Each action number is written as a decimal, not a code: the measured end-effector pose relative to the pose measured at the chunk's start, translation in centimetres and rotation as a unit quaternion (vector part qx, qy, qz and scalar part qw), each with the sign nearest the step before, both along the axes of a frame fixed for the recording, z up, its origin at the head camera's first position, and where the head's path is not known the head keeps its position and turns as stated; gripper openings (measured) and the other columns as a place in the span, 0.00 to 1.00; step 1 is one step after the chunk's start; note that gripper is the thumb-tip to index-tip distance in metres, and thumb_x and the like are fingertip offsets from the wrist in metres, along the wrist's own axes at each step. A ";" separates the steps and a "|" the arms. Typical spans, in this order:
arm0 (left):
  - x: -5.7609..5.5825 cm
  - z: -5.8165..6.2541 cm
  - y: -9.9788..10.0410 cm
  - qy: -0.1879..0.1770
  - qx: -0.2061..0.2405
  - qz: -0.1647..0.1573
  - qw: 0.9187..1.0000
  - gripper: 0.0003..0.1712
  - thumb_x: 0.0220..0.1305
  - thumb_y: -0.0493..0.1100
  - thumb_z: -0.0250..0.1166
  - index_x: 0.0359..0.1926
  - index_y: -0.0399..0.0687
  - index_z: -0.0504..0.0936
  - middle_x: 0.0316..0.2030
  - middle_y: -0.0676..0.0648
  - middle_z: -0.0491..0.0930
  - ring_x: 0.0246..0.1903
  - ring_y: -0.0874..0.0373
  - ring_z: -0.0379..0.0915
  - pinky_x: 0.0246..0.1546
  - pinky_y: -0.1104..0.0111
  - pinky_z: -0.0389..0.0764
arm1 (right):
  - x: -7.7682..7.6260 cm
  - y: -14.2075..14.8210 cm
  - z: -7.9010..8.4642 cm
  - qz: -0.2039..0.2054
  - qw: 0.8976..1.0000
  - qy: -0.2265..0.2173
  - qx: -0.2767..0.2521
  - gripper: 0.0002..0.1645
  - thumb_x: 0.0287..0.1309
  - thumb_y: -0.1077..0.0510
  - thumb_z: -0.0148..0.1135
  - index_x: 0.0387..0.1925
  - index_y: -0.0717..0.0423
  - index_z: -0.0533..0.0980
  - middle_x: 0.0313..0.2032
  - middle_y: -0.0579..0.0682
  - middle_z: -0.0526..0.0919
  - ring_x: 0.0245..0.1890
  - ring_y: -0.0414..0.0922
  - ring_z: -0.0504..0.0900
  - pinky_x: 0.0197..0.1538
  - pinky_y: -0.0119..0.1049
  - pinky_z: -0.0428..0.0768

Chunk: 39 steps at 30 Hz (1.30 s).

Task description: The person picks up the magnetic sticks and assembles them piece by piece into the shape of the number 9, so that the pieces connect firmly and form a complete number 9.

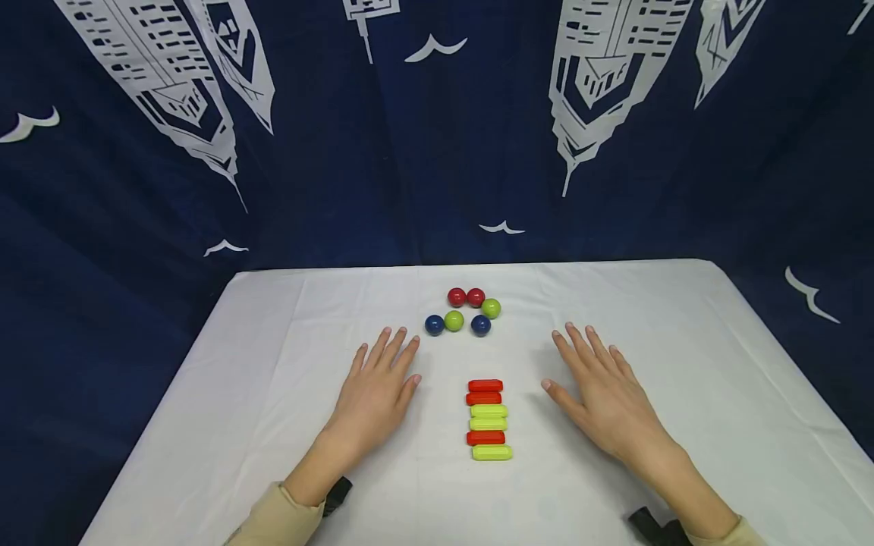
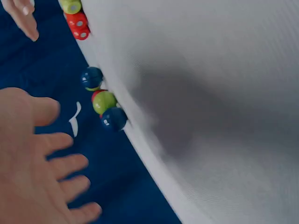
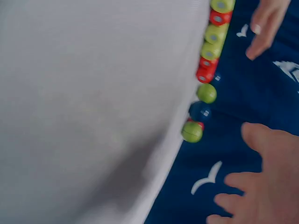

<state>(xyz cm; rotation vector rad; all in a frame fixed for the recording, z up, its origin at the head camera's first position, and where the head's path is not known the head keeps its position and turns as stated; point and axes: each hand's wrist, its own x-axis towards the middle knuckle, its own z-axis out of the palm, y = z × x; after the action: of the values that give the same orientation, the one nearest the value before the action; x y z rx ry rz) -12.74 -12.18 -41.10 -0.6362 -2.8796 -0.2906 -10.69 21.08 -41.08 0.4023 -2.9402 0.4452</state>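
Observation:
My left hand (image 1: pixel 373 394) is held over the left part of the table with its fingers spread and nothing in it. Over on the right, my right hand (image 1: pixel 608 398) is likewise spread and holds nothing. Between them lies a column of short sticks, three red (image 1: pixel 485 399) and three yellow-green (image 1: pixel 488 424), side by side. Beyond the sticks is a cluster of glossy balls: two red balls (image 1: pixel 457 297), two green balls (image 1: pixel 454 321) and two blue balls (image 1: pixel 481 326). Neither hand touches a stick or ball. Both wrist views show the same sticks and balls at a slant.
A white cloth covers the table (image 1: pixel 328 303). Behind it hangs a dark blue curtain (image 1: pixel 410 152) printed with white buildings and birds. A black strap (image 1: pixel 337 497) shows at the left wrist, and a black device (image 1: pixel 657 527) at the right wrist.

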 end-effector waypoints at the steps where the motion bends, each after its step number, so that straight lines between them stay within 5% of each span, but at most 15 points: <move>1: -0.2 0.0 0.0 -0.002 0.016 -0.013 1.000 0.31 0.73 0.51 0.55 0.73 0.49 0.65 0.73 0.44 0.58 0.74 0.47 0.45 0.68 0.45 0.50 | -0.2 -0.1 -0.1 0.010 1.000 0.014 -0.007 0.45 0.67 0.36 0.54 0.76 0.53 0.55 0.75 0.56 0.51 0.75 0.57 0.46 0.71 0.58 0.42; 5: -1.2 0.0 0.2 -0.045 0.110 -0.064 0.991 0.27 0.72 0.49 0.58 0.69 0.49 0.70 0.69 0.48 0.65 0.71 0.53 0.54 0.68 0.52 0.57 | -1.1 -0.4 -0.3 0.055 0.995 0.061 -0.049 0.39 0.63 0.44 0.63 0.71 0.55 0.65 0.71 0.56 0.63 0.71 0.56 0.58 0.68 0.57 0.55; 8: -1.8 -0.1 0.8 -0.115 0.192 -0.082 0.971 0.25 0.70 0.47 0.61 0.65 0.49 0.74 0.65 0.51 0.71 0.67 0.57 0.61 0.66 0.57 0.62 | -1.6 -0.9 -0.4 0.081 0.991 0.058 -0.086 0.35 0.61 0.49 0.66 0.67 0.54 0.70 0.67 0.53 0.69 0.67 0.54 0.65 0.66 0.55 0.60; 13: -2.7 -0.7 2.1 -0.221 0.282 -0.073 0.931 0.20 0.68 0.44 0.64 0.60 0.48 0.79 0.56 0.52 0.78 0.53 0.56 0.74 0.54 0.60 0.74 | -2.3 -2.2 -0.7 0.090 0.986 -0.008 -0.141 0.28 0.61 0.54 0.67 0.62 0.53 0.74 0.61 0.48 0.76 0.62 0.49 0.71 0.62 0.53 0.69; 23: -4.3 -2.4 4.4 -0.303 0.353 -0.088 0.881 0.13 0.62 0.35 0.65 0.48 0.42 0.84 0.41 0.50 0.84 0.36 0.60 0.77 0.40 0.70 0.77 | -4.1 -3.7 -1.6 0.130 0.953 -0.151 -0.228 0.16 0.62 0.63 0.64 0.52 0.54 0.80 0.42 0.44 0.84 0.41 0.41 0.79 0.46 0.37 0.80; 25: -4.4 -2.7 4.8 -0.308 0.351 -0.085 0.880 0.12 0.61 0.35 0.66 0.46 0.42 0.85 0.37 0.52 0.84 0.34 0.60 0.75 0.37 0.71 0.75 | -4.6 -3.8 -1.9 0.139 0.947 -0.173 -0.233 0.16 0.61 0.63 0.64 0.51 0.53 0.81 0.38 0.43 0.83 0.38 0.41 0.78 0.43 0.34 0.79; 30: -4.5 -3.0 5.4 -0.289 0.332 -0.084 0.894 0.07 0.60 0.36 0.68 0.41 0.46 0.88 0.28 0.56 0.79 0.29 0.61 0.71 0.29 0.73 0.70 | -5.4 -4.0 -2.3 0.160 0.938 -0.194 -0.238 0.14 0.60 0.63 0.65 0.49 0.53 0.82 0.36 0.42 0.81 0.36 0.43 0.76 0.40 0.32 0.76; 39: -4.5 -3.1 6.1 -0.278 0.326 -0.065 0.901 0.07 0.62 0.35 0.67 0.38 0.48 0.89 0.30 0.57 0.80 0.28 0.62 0.71 0.29 0.72 0.70 | -6.2 -4.1 -2.4 0.189 0.937 -0.193 -0.220 0.15 0.59 0.66 0.63 0.46 0.51 0.84 0.39 0.39 0.83 0.39 0.41 0.77 0.43 0.34 0.77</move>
<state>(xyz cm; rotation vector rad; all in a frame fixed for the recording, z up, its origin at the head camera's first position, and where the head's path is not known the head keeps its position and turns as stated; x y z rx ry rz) -17.28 -6.10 -44.15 -0.6807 -2.9104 -1.6040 -16.88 16.99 -43.46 0.9085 -2.9726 1.3385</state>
